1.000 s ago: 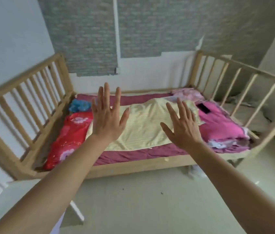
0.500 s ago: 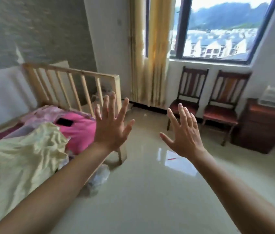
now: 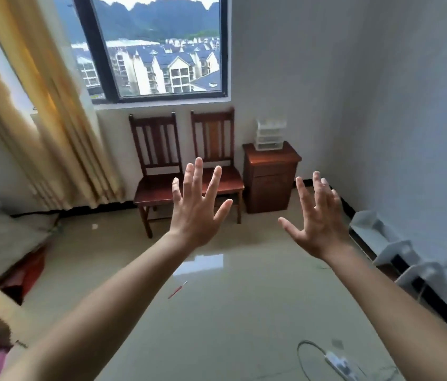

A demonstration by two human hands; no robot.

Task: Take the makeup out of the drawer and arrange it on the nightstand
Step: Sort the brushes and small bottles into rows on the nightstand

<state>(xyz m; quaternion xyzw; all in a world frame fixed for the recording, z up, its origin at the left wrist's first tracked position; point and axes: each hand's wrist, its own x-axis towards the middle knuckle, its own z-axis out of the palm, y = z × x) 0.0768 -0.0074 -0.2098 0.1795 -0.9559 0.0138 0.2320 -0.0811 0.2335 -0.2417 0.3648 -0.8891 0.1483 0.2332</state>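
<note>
A dark wooden nightstand (image 3: pixel 270 177) stands against the far wall, right of two chairs, its front closed. On its top sits a clear plastic organizer (image 3: pixel 269 134) with small drawers. No makeup is visible. My left hand (image 3: pixel 197 207) and my right hand (image 3: pixel 317 220) are both raised in front of me, backs toward the camera, fingers spread and empty, well short of the nightstand.
Two dark wooden chairs (image 3: pixel 186 171) stand under the window. Yellow curtains (image 3: pixel 41 111) hang at the left. A white shelf unit (image 3: pixel 389 243) lines the right wall. A white cable with an adapter (image 3: pixel 335 358) and a thin red stick (image 3: pixel 177 289) lie on the glossy tiled floor.
The view has swung right from the wooden-railed bed to the window, chairs and nightstand. Both hands stay raised, spread and empty.
</note>
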